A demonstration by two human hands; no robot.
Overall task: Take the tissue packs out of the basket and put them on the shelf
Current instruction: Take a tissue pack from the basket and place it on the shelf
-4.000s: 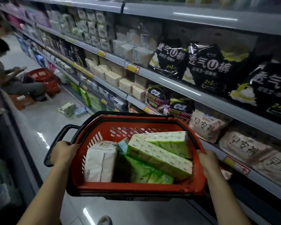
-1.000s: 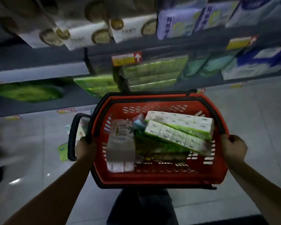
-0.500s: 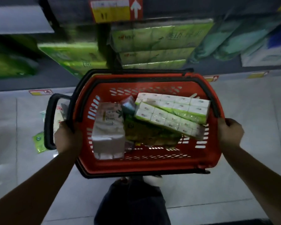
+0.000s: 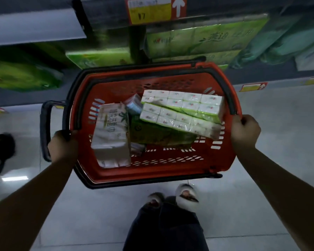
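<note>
A red basket [image 4: 152,169] with black handles hangs over the floor in front of the bottom shelf [image 4: 261,73]. My left hand [image 4: 63,144] grips its left rim and my right hand [image 4: 245,130] grips its right rim. Inside lie a white tissue pack [image 4: 111,134] on the left, two long green-and-white multipacks [image 4: 181,109] on the right, a green pack [image 4: 158,133] beneath them and a small blue pack [image 4: 134,105] at the back.
Green tissue packs [image 4: 203,40] fill the low shelf behind the basket, under a yellow-and-red price tag [image 4: 152,10]. My legs and shoes [image 4: 186,195] stand below the basket. A dark shoe [image 4: 0,147] of someone else is at the left edge.
My view has dropped closer to the low shelf and floor, and the basket has come lower, nearer my feet. Both hands keep their grip on the rim.
</note>
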